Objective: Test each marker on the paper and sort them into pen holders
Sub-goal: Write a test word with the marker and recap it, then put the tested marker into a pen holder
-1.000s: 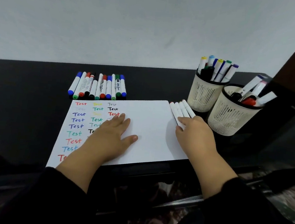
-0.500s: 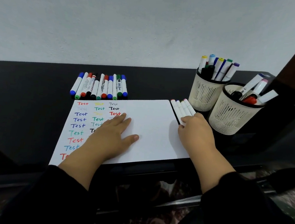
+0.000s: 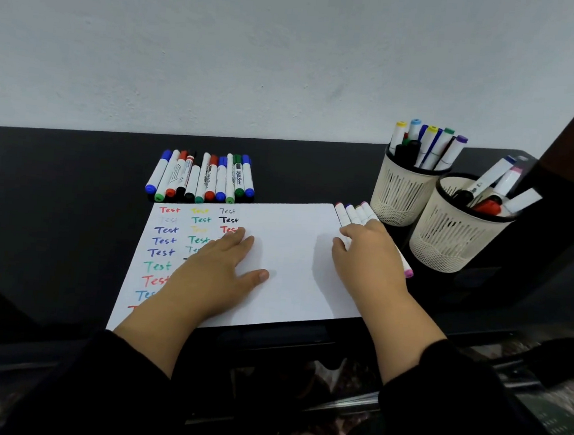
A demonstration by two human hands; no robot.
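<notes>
Markers (image 3: 354, 214), four white ones, lie just off the paper's (image 3: 292, 269) right edge, right hand (image 3: 368, 254) on them with fingers curling, grip unclear. Left hand (image 3: 220, 263) lies flat, pinning the sheet. I'd pinch only the nearest one. Holders (image 3: 402, 195) sit close behind, so lift toward the paper's blank middle.
</notes>
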